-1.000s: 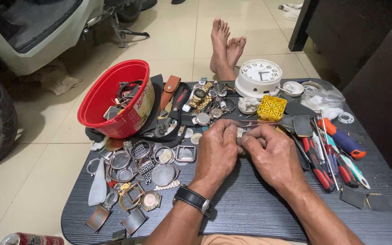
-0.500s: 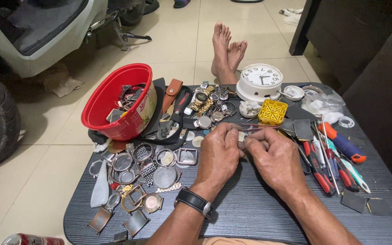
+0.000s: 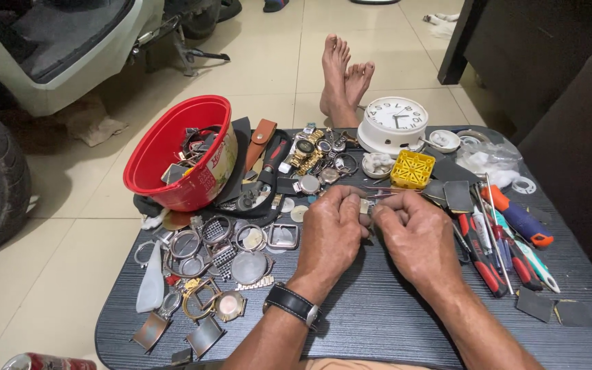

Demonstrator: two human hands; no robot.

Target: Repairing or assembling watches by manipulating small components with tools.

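**Tiny watch part, crowded table: easy to lose**

Both hands meet mid-table: left hand [image 3: 329,236] and right hand [image 3: 416,236] have fingers curled shut, pinching a small watch part [image 3: 364,205] between the fingertips. It's mostly hidden. One slip and I'd guess it drops among the loose watch cases [image 3: 241,240], or rolls off the dark table [image 3: 378,322].
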